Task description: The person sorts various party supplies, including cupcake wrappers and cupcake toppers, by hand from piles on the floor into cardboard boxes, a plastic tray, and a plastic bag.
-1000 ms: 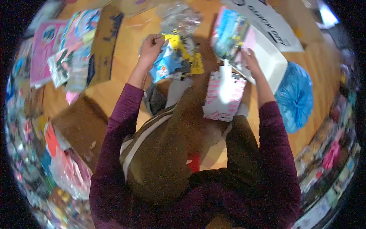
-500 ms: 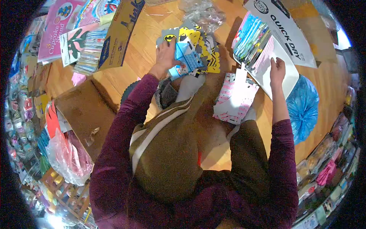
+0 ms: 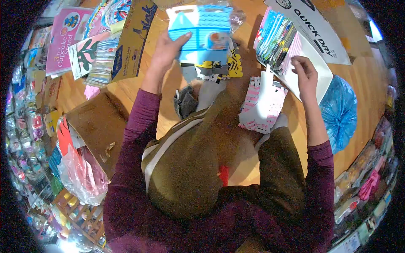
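Note:
A flat blue and white printed card piece is gripped by its left edge in my left hand, with the thumb across its front. Under it lie yellow, black and grey patterned pieces, partly covered. My right hand hangs over the white tray, its fingers curled and apart, with nothing visible in them. Beside that hand, the tray holds a row of colourful flat packets and pink striped ones. Pink and white patterned pieces lie on the floor near my right foot.
A Quick Dry box stands behind the tray, with a blue plastic bag to its right. At the left are a brown box, a carton of packets and a pink cupcake stand pack. Clear plastic lies beyond the card.
My left hand has lifted the blue card piece off the patterned pile, upward and toward the camera. My right hand has shifted slightly and its fingers have curled more.

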Demonstrator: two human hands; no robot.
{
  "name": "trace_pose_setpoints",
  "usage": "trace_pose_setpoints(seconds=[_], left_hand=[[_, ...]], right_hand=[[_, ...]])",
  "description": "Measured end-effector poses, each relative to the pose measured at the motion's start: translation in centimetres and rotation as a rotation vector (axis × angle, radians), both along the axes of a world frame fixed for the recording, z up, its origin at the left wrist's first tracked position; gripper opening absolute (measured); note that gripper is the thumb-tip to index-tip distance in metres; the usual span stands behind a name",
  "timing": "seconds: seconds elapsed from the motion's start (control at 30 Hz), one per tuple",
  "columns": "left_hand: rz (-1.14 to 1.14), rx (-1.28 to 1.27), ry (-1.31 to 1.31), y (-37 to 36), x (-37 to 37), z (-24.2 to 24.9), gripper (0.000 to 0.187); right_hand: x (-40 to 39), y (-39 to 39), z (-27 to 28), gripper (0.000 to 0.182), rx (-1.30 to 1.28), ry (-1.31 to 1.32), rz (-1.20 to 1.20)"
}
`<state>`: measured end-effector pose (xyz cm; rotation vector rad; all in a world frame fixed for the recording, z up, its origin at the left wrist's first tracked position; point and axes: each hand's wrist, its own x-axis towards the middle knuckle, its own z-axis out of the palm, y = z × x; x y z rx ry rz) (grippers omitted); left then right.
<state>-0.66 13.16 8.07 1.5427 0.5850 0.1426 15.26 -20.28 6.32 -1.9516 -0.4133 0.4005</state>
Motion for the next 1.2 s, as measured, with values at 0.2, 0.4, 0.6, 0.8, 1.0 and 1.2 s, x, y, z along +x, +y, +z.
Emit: trace_pose_setpoints(seconds=[0.2,0.4,0.6,0.8,1.0,1.2], left_hand=[[-0.178,-0.081,-0.018,-9.8,2.0,0.7,0.045],[0.162,-0.127,0.004,-2.1,0.6,-7.7,0.046],[0.284,0.465,0.400,-0.1,-1.4,-16.0,0.087],[0.210,0.667,0.771,1.2,-0.3,-15.0,0.096],[0.124,0.481,0.452,5.8,-2.5,-21.9,0.050],[0.258,0.102,0.246,3.1,-1.7,-14.8,0.030]], right_hand=[[-4.6,6.1,4.0,0.030,0.307,0.293,0.208],[-1.6,-0.1,4.9,0.033,0.111,0.072,-0.073],[-2.7,-6.3,2.9,0.023,0.335,0.258,-0.317],[-2.5,-6.1,2.6,0.023,0.316,0.265,-0.335],[-2.1,-5.6,1.0,0.025,0.183,0.205,-0.305],[-2.5,-4.8,1.9,0.025,0.201,0.253,-0.270]])
